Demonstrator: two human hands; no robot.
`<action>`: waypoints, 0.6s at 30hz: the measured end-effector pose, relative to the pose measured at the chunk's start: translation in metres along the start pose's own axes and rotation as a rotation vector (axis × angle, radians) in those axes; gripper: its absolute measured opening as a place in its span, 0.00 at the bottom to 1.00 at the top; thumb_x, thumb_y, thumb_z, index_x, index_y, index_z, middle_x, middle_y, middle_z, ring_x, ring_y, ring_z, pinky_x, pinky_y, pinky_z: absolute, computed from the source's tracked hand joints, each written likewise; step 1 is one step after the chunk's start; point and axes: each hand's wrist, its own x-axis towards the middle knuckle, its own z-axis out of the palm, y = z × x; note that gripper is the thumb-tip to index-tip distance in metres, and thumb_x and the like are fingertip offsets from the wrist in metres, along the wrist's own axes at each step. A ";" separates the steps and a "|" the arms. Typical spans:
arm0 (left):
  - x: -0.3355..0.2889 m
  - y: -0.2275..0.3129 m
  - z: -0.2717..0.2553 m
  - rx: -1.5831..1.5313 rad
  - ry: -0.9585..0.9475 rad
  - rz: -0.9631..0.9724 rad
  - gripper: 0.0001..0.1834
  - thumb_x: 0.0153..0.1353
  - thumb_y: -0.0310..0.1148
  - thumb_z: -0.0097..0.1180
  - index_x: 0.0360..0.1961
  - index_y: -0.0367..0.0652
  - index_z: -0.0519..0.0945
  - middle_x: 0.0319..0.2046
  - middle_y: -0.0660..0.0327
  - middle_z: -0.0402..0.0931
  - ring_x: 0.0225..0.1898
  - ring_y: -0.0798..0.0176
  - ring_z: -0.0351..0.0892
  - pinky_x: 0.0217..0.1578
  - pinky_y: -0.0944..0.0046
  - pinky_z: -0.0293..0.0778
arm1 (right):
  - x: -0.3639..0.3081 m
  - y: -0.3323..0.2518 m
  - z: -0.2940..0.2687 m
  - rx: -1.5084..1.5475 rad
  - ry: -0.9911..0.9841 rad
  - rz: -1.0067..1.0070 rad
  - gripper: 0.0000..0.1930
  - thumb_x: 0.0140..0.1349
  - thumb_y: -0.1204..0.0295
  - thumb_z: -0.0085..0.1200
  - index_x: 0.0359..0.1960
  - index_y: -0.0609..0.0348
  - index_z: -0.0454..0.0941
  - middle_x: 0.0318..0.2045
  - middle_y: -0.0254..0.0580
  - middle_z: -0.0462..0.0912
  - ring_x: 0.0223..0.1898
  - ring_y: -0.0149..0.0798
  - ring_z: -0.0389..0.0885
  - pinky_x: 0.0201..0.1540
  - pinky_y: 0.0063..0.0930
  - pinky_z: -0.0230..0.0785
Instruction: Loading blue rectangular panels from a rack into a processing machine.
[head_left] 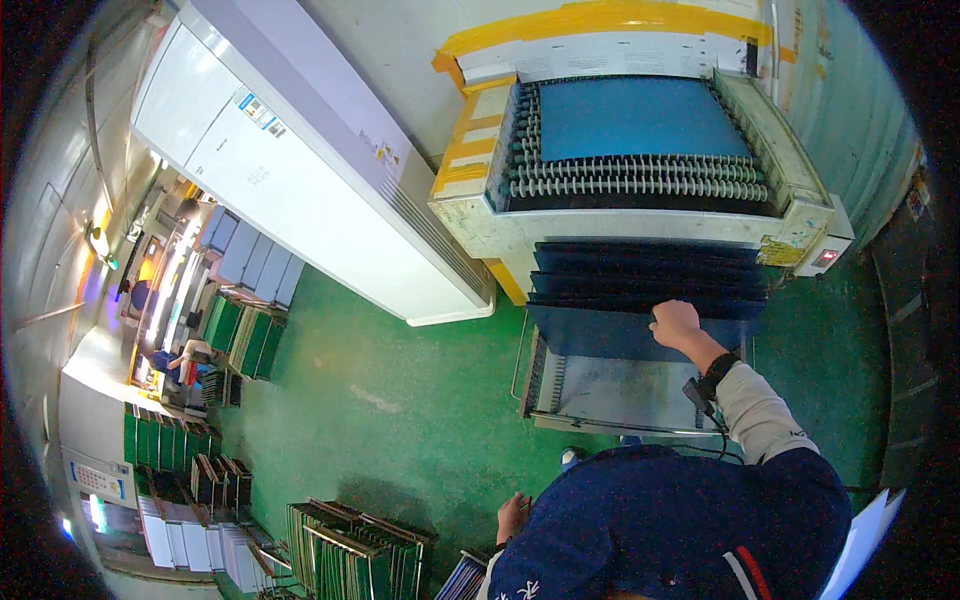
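My right hand (675,322) reaches forward and closes on the top edge of a dark blue panel (610,335), the nearest of several dark blue panels (650,275) standing in a row below the outfeed of a roller conveyor machine (640,185). The panels stand in a metal rack cart (610,400). Another blue panel (640,118) lies flat on the machine's rollers. A black band (717,375) is on my right wrist. My left hand (512,517) hangs low at my side, fingers loose, holding nothing, near racks of green boards (350,550).
A tall white cabinet (300,170) stands left of the machine. The floor (400,400) is green. More racks of green boards (240,335) and stacked boards (190,540) line the far left. A white sheet (865,540) shows at the lower right.
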 end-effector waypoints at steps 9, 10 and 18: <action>0.000 0.004 0.000 -0.197 0.012 -0.160 0.17 0.55 0.32 0.51 0.41 0.30 0.68 0.32 0.51 0.75 0.28 0.54 0.76 0.26 0.61 0.73 | 0.002 0.004 0.007 0.009 0.040 -0.018 0.13 0.46 0.61 0.53 0.25 0.59 0.78 0.28 0.49 0.78 0.34 0.48 0.77 0.36 0.39 0.70; -0.001 0.004 0.000 -0.109 0.004 -0.099 0.16 0.55 0.32 0.51 0.41 0.31 0.69 0.32 0.51 0.75 0.28 0.53 0.77 0.26 0.61 0.73 | 0.002 0.004 0.009 0.006 0.054 -0.024 0.13 0.46 0.61 0.53 0.25 0.59 0.78 0.28 0.49 0.78 0.34 0.48 0.77 0.36 0.39 0.70; 0.002 -0.001 -0.004 -0.036 -0.026 -0.060 0.16 0.53 0.33 0.53 0.38 0.31 0.69 0.33 0.52 0.75 0.30 0.54 0.77 0.29 0.61 0.74 | 0.002 0.005 0.009 0.004 0.056 -0.031 0.13 0.46 0.61 0.53 0.24 0.58 0.78 0.27 0.48 0.78 0.33 0.48 0.77 0.35 0.40 0.69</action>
